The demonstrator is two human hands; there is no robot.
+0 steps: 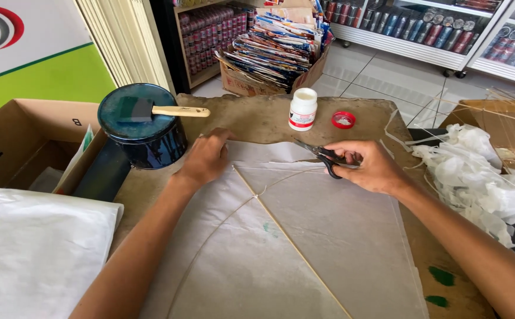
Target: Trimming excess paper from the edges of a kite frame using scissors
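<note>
A sheet of thin white paper [328, 236] lies flat on the bench [257, 118], with a straight stick [287, 236] running up its middle and a thin bowed stick [210, 236] crossing it near the top. The two sticks appear tied where they meet.

The left hand [205, 158] rests palm down on the paper's upper left edge, fingers pressed together and flat. The right hand [370, 166] grips black-handled scissors [322, 155], fingers through the loops, with the blades pointing left at the paper's top edge.

To cut well here, the pressing hand should keep the sheet taut and stay just clear of the blades. Paper this thin probably tears if pulled, so short, smooth snips look safer than long ones. The blades should steer wide of the stick ends and the tie.

Just left of the left hand stands a dark blue tin [143, 127], lid on, with a foam brush [151, 110] lying across it; its contents are hidden. Beyond the scissors sits a small white bottle [303, 109], uncapped, its red cap [343, 120] lying beside it; what is inside cannot be seen. To the right, white paper scraps [476, 171] lie heaped.

At far left an open cardboard box [27, 136] holds some pale sheets. Farther back, another box [257, 82] on the floor is crammed with colourful printed packets.
</note>
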